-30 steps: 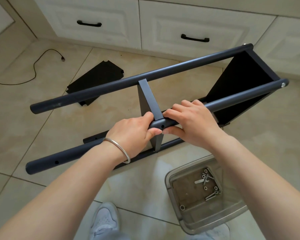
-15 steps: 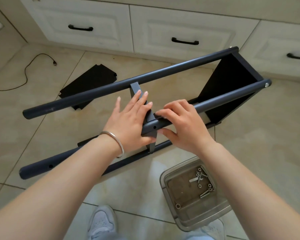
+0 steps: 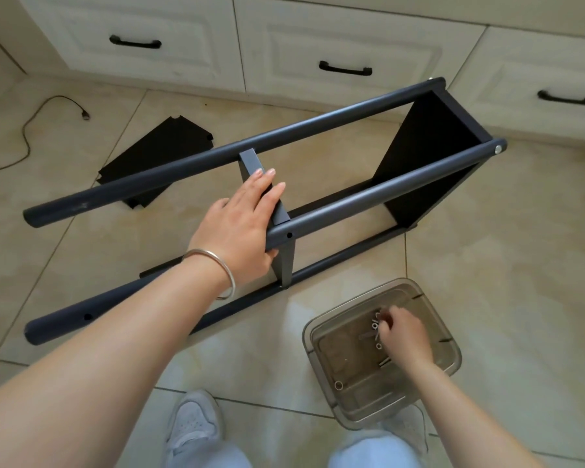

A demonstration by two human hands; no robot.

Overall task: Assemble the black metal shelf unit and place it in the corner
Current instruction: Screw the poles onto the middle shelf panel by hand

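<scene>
The black metal shelf frame lies on its side on the tiled floor, with long round poles, an end panel on the right and a middle panel between the poles. My left hand rests on the near upper pole where the middle panel meets it. Its fingers lie straight along the panel's edge and its thumb tip shows under the pole. My right hand is inside a clear plastic box, fingers curled over the screws. Whether it holds one is hidden.
A loose black shelf panel lies on the floor behind the frame at the left. A thin cable trails at far left. White drawers with black handles run along the back. My shoes are just below the box.
My right hand left the pole and went down into the box of screws. My left hand opened from gripping the pole and now lies flat along the middle panel.
</scene>
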